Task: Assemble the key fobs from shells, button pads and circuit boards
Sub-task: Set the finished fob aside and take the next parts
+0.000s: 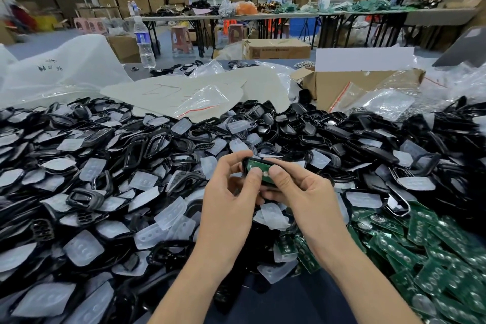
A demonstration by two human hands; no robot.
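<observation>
Both my hands are curled round one black shell (246, 166). My left hand (228, 192) grips its left end and my right hand (302, 192) its right end, fingers underneath. Both thumbs press down on the green circuit board (257, 165) lying in the shell's open face. I judge this as the seating step, with the board going into the shell. I can't tell whether a button pad already sits under it.

Next the board needs even thumb pressure until it lies flat inside the rim. After that I'd need a matching half to close over it.

There's little room to move. Below and right of the shell the loose circuit boards (434, 239) lie in a green heap. Below and left of it are translucent button pads (168, 214), mixed into black shells (131, 144) that spread across the bench on both sides. A reach in any direction lands on loose parts, so I'd lift rather than slide.

Beyond the shell the pile ends at a grey sheet (184, 87) and clear plastic bags (202, 100), with an open cardboard box (355, 84) off to the right. Farther beyond the shell stand a water bottle (143, 39) and long tables (236, 18).
</observation>
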